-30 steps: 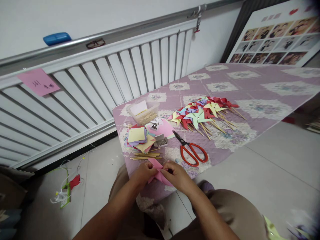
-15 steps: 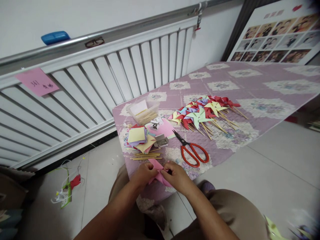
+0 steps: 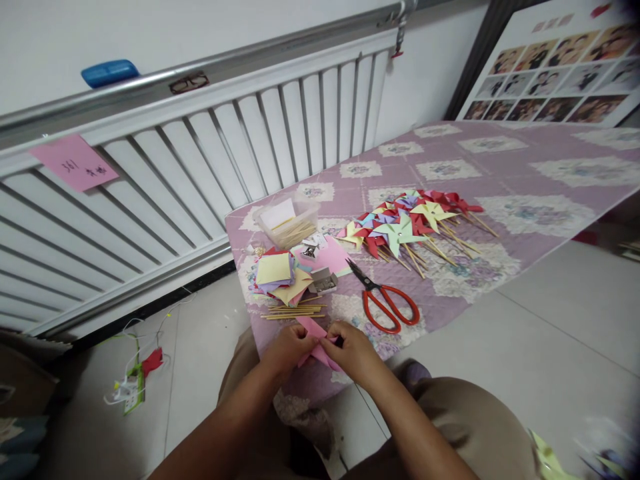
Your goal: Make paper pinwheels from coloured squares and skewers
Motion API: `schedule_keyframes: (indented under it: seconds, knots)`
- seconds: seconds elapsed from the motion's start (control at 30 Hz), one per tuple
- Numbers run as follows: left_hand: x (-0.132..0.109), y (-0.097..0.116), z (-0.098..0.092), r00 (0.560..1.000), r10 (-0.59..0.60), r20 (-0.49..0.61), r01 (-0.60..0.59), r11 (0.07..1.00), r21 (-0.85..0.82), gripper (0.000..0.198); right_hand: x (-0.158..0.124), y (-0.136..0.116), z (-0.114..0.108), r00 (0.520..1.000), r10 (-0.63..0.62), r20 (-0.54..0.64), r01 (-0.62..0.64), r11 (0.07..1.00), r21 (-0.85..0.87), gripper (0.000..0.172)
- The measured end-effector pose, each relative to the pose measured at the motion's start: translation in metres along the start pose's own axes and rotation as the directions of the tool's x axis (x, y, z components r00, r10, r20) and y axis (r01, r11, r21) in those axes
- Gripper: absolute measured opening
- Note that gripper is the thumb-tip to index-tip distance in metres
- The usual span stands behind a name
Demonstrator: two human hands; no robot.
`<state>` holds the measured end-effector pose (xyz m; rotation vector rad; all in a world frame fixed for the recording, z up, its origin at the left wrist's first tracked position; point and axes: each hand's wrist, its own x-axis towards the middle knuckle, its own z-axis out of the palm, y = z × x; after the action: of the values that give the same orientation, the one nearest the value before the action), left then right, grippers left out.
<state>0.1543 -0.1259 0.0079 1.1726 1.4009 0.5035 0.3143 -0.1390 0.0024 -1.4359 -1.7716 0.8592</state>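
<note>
Both my hands pinch a pink paper pinwheel (image 3: 313, 328) at the near edge of the cloth-covered table. My left hand (image 3: 290, 347) grips it from the left, and my right hand (image 3: 351, 347) presses near its middle from the right; what lies under the fingertips is hidden. Just beyond my left hand are several thin wooden sticks (image 3: 295, 311) and a stack of coloured paper squares (image 3: 275, 270). Scissors with red handles (image 3: 385, 299) lie open to the right, beyond my right hand. A small grey box of pins (image 3: 324, 281) stands beside the paper stack.
Finished pinwheels on sticks (image 3: 400, 230) lie heaped farther back on the table. A clear plastic box (image 3: 290, 223) with sticks stands near the white radiator (image 3: 280, 127). A power strip with cables (image 3: 134, 390) lies on the floor at left.
My fingers have shifted slightly, with the two hands drawing a little closer at the pinwheel's middle. Both keep hold of it. The objects on the table stay in place.
</note>
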Motion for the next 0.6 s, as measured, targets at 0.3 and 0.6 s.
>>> schedule_keyframes:
  seconds: [0.3, 0.6]
  knots:
    - [0.0021, -0.0032, 0.0011, 0.999, 0.035, 0.011, -0.033, 0.992, -0.122, 0.018, -0.0008, -0.0105, -0.0012, 0.991, 0.134, -0.026, -0.133, 0.991, 0.023, 0.014]
    - [0.002, -0.003, 0.0005, 0.999, 0.042, 0.009, -0.04, 0.988, -0.147, 0.014, 0.0002, -0.0108, -0.0042, 0.992, 0.127, -0.007, -0.125, 0.983, 0.134, 0.015]
